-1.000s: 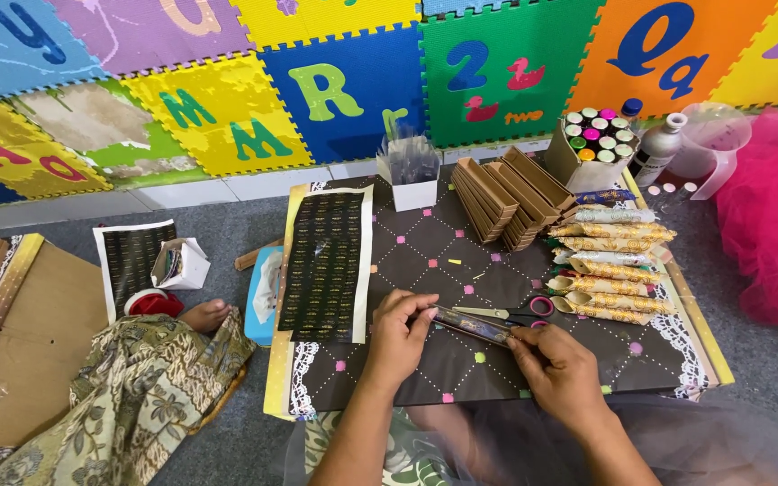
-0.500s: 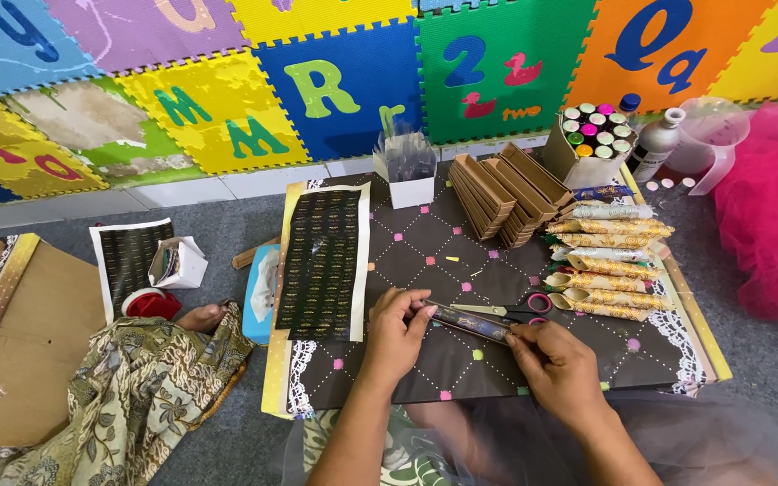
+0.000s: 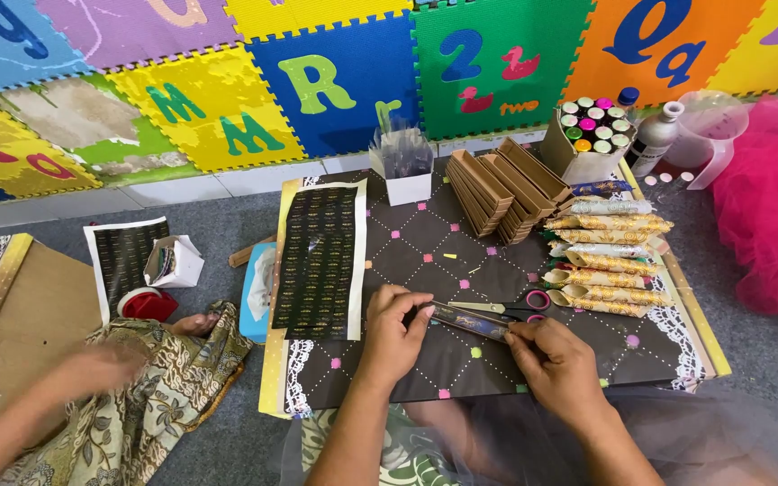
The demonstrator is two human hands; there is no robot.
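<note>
Both of my hands hold one slim dark stick with a gold pattern [image 3: 468,322] over a dark quilted board [image 3: 425,256]. My left hand [image 3: 394,335] grips its left end with curled fingers. My right hand [image 3: 556,358] pinches its right end. Pink-handled scissors [image 3: 508,308] lie on the board just behind the stick. A black sheet of small gold stickers [image 3: 319,258] lies to the left of my left hand.
A row of wrapped gold sticks [image 3: 601,264] lies at the right. Brown folded boxes [image 3: 502,187], a white cup [image 3: 406,171] and a box of coloured bottles [image 3: 591,136] stand behind. Another person's blurred hand [image 3: 92,369] and patterned cloth are at the left. Pink tulle [image 3: 774,198] is at the right.
My hands have stayed on the stick with little shift. The other person's hand at the left has come into view, blurred in motion.
</note>
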